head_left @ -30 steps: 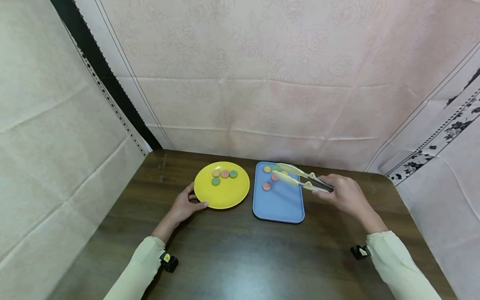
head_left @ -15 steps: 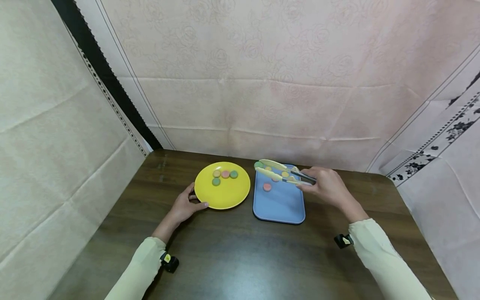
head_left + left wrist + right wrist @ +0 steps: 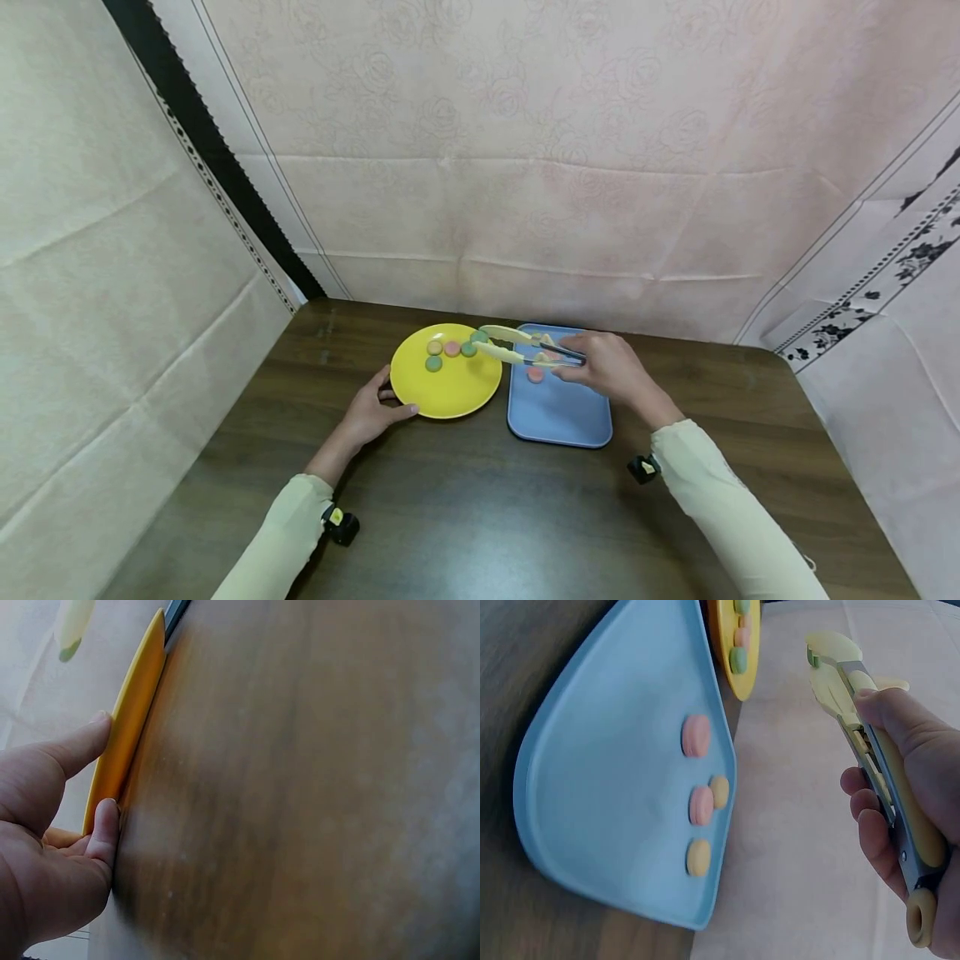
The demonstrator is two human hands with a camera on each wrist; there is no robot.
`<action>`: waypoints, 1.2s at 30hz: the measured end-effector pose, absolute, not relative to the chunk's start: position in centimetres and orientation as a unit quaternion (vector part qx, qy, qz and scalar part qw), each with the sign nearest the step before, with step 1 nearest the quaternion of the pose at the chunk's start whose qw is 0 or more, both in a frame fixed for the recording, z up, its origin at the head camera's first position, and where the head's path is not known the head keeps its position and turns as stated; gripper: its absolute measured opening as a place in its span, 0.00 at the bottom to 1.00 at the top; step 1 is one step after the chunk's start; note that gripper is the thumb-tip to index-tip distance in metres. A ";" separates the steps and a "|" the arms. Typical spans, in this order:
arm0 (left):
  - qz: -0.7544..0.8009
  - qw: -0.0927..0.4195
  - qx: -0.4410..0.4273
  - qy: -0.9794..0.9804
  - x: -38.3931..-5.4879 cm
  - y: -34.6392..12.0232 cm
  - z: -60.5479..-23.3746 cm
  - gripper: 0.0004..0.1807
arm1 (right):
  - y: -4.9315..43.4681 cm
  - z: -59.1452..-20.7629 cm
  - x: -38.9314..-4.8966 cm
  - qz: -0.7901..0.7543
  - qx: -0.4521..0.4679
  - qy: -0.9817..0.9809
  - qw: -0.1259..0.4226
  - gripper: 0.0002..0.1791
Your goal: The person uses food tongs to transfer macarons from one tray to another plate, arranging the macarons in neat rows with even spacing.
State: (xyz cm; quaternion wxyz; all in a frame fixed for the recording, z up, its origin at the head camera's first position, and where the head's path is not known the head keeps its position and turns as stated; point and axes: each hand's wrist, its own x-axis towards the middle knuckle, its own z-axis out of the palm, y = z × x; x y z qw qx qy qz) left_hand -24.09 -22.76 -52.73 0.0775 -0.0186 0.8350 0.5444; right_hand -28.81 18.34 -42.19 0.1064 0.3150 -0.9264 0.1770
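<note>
My left hand [image 3: 369, 410] holds the left rim of a yellow plate [image 3: 453, 393], thumb on the edge and fingers beneath it. Several macarons sit on the plate: a yellow one [image 3: 434, 347], a pink one [image 3: 452, 349] and green ones. In my right hand [image 3: 611, 367] are pale yellow-and-metal tongs [image 3: 874, 750], gripped round the handles. Their tips pinch a green macaron [image 3: 478, 337] above the plate's right edge. The blue tray [image 3: 615, 765] under the tongs carries pink macarons [image 3: 696, 736] and yellow macarons [image 3: 698, 857], plain in the right wrist view.
Plate and tray stand side by side on a dark wooden table [image 3: 450, 500], near its back edge. A pale patterned cloth [image 3: 525, 208] hangs behind it, with more cloth on both sides.
The right hand has moved left with the tongs, carrying the green macaron from the tray to above the plate's right edge. My left hand and the plate have stayed in place.
</note>
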 end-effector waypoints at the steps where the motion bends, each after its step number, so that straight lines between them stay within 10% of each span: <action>1: 0.544 0.078 -0.019 0.835 -24.1 -22.8 -52.8 0.58 | 18.0 -42.4 -28.9 0.180 0.318 -0.925 0.108 0.22; 36: 0.544 0.075 -0.023 0.836 -24.3 -22.9 -52.8 0.58 | 12.7 -46.7 -29.9 0.151 0.323 -0.934 0.034 0.18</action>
